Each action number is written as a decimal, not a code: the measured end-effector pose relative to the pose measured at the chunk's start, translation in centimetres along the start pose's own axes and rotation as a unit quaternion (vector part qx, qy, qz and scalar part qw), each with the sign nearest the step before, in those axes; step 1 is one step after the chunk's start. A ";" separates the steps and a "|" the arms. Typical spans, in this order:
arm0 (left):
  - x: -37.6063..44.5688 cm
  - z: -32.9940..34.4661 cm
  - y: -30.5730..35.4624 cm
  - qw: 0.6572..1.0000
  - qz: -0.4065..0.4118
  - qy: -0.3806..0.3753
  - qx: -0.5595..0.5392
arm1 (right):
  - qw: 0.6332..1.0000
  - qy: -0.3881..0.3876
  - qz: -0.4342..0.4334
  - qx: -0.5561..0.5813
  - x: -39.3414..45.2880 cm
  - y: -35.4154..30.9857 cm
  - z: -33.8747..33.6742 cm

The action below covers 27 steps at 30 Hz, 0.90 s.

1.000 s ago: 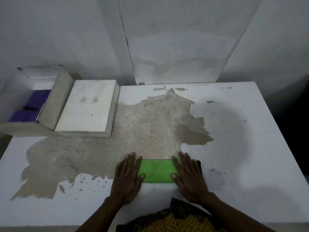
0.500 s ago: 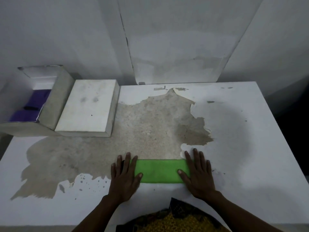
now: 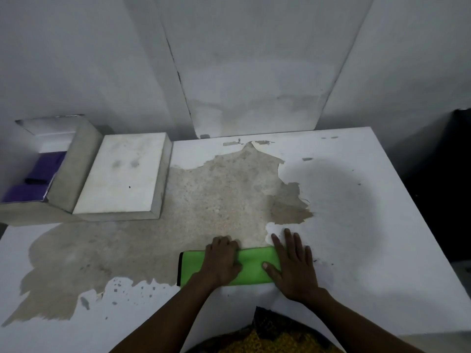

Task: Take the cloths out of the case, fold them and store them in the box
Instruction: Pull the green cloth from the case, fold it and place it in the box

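Since half a second ago the left hand (image 3: 222,262) has slid inward and curled over the far edge of the green cloth (image 3: 251,268) on the table (image 3: 369,225); the right hand (image 3: 293,266) presses flat beside it. Lifted unevenly, the layers could splay.

I count one green cloth (image 3: 251,267), two purple cloths (image 3: 38,174), one open box (image 3: 74,169), one lid (image 3: 122,174), one table (image 3: 356,250).
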<state>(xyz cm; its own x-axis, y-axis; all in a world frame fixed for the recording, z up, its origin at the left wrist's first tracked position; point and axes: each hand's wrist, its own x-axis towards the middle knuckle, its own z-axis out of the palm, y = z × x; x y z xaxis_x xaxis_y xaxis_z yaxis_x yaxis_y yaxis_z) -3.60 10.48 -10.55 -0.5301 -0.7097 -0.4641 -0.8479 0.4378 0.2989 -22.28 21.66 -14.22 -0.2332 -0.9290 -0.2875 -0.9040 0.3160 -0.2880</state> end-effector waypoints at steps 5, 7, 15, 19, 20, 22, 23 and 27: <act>0.4 -1.9 0.6 0.992 0.004 -0.075 -0.099 | 0.999 -0.033 0.004 0.010 0.4 0.1 -0.6; 0.4 -3.1 0.8 0.984 0.008 -0.110 -0.136 | 0.999 -0.041 0.002 0.033 0.5 0.0 -1.1; -0.2 -8.9 1.6 0.916 0.005 -0.091 -0.391 | 0.959 -0.017 -0.147 0.243 0.5 -1.0 -5.5; -0.4 -11.7 2.2 0.852 -0.002 -0.066 -0.519 | 0.929 0.003 -0.165 0.333 0.2 -2.2 -7.7; -0.4 -12.3 2.4 0.836 -0.007 -0.060 -0.545 | 0.927 0.028 -0.170 0.334 0.3 -2.7 -8.1; -0.6 -13.2 2.7 0.806 -0.023 -0.052 -0.589 | 0.917 0.088 -0.184 0.343 0.7 -3.8 -8.9; -0.7 -13.6 3.0 0.790 -0.027 -0.053 -0.610 | 0.911 0.112 -0.187 0.349 0.9 -4.4 -9.3; -1.5 -15.2 3.9 0.727 -0.026 -0.061 -0.683 | 0.893 0.182 -0.202 0.358 1.8 -6.5 -11.7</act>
<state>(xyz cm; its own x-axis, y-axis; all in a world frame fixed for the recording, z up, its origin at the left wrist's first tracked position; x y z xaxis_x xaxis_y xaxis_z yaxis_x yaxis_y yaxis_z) -6.00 4.86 4.00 -0.5654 -0.6145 -0.5502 -0.1108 -0.6044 0.7889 -20.97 15.68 -2.14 -0.1581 -0.9552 0.2503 -0.5098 -0.1381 -0.8491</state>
